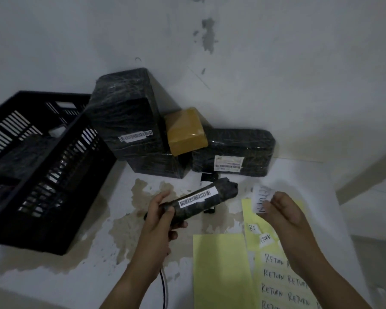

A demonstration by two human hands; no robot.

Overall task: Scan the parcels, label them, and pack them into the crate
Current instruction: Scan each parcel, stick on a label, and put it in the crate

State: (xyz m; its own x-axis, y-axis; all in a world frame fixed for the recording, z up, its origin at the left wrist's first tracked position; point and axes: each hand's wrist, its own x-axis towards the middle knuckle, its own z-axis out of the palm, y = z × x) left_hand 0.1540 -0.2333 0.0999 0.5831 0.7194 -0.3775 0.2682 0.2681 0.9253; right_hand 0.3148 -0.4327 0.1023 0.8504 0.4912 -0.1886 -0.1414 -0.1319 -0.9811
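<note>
My left hand (159, 216) grips a long, black-wrapped parcel (223, 191) with a white barcode strip on top, held above the stained floor. My right hand (285, 210) pinches a small white "RETURN" label (260, 198) just right of that parcel's far end. Below lies a yellow-green sheet (283, 284) covered with several more "RETURN" labels. A black slatted crate (42, 210) stands at the left with a dark parcel inside.
Against the wall stand a tall black parcel (125, 117), a lower black one (158, 166), a flat black one with a label (234, 150) and a brown taped box (185, 130). A blank yellow sheet (218, 270) and a cable (164, 288) lie near me.
</note>
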